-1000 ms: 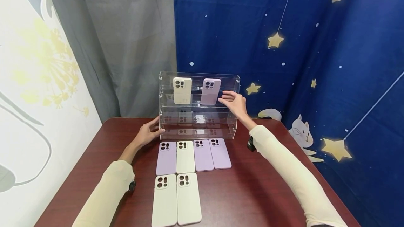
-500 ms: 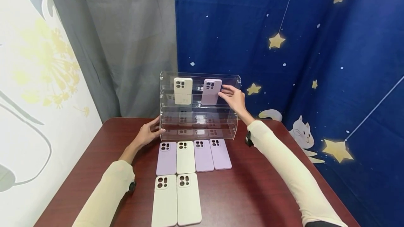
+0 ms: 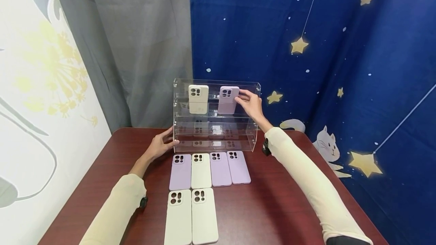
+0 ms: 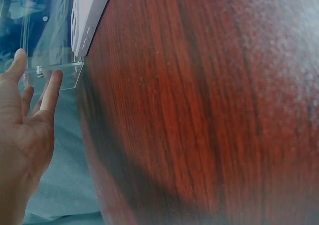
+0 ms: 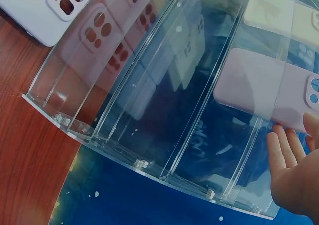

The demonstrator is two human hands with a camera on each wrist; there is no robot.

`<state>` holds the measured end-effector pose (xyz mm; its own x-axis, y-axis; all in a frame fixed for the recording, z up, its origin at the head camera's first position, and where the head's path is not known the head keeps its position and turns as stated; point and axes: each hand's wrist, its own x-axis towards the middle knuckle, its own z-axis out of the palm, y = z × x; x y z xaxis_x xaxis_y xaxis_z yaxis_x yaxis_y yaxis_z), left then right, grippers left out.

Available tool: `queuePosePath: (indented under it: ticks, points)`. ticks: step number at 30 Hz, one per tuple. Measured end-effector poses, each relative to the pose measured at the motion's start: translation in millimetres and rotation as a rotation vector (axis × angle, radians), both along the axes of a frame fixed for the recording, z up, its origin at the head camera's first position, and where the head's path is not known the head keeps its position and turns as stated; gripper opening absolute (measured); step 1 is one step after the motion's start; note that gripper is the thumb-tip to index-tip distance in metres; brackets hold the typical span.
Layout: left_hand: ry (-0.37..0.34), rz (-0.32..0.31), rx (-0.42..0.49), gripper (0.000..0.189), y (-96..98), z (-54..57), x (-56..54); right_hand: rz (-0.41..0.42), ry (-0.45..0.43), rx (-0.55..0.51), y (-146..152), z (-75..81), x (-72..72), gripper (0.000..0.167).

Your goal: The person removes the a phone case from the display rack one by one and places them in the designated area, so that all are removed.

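Note:
A clear acrylic display stand (image 3: 218, 145) with tiered shelves stands at the back of the table. On its upper tier lean a cream phone case (image 3: 198, 106) and a light purple phone case (image 3: 226, 106). My right hand (image 3: 253, 106) touches the purple case's right edge near the top, thumb toward the front; in the right wrist view its fingers (image 5: 283, 147) are fairly straight along the case's edge (image 5: 259, 85). My left hand (image 3: 158, 146) rests against the stand's left side, thumb at the front edge; the left wrist view shows extended fingers (image 4: 49, 98) at the clear panel.
In front of the stand lies a row of purple cases (image 3: 221, 171) with one cream case (image 3: 201, 173) among them. Two more cream cases (image 3: 205, 218) lie nearer on the dark red table (image 3: 272, 207). Grey and blue curtains (image 3: 238, 29) hang behind.
My right hand has moved up and slightly left, from beside the purple case's lower right to its upper right edge. My left hand stays at the stand.

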<state>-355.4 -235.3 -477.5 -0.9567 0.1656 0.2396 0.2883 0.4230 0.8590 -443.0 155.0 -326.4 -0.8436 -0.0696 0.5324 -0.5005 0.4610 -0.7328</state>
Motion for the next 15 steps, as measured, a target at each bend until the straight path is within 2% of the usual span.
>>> queuePosePath:
  ticks: [3, 8, 15]
  points:
    - [0.020, 0.006, -0.006, 0.083, -3.7, -11.6, -8.7, -0.031, 0.013, 0.010, -1, 0.4, -1.8, 0.038]
    - [0.019, 0.000, 0.004, 0.084, -3.9, -12.3, -9.4, -0.064, 0.027, 0.015, 0, -0.3, -5.7, 0.031]
    - [0.031, -0.012, 0.025, 0.083, -3.9, -12.7, -8.7, -0.039, 0.010, -0.048, -2, 3.1, -6.6, 0.028]
